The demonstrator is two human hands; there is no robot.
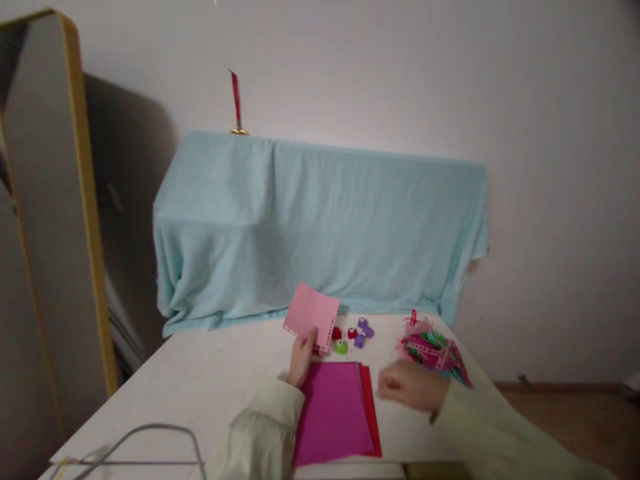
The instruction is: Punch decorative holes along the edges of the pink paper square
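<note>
Your left hand (pixel 301 358) is closed on the lower corner of a light pink paper (pixel 312 323), thumb over the front, holding it tilted up off the table (pixel 210 380). The paper has a strip of small punched holes along its right edge. Your right hand (pixel 407 385) is blurred; it looks loosely curled with nothing visibly in it, but you can't tell for sure. It hovers just right of the stack of sheets (pixel 334 412), which lies flat on the table between your two hands: magenta on top, a blue edge and a red sheet showing at the right side. Just behind the stack, near the pink paper's lower right corner, sit small punches (pixel 353 335) in red, green and purple, close together. Further right, behind your right hand, is a heap of paper scraps (pixel 434 352), pink, green and red. A covered block under a light blue cloth (pixel 320 220) stands at the table's far edge against the wall. A mirror (pixel 47 213) with a yellow frame leans at the left.
</note>
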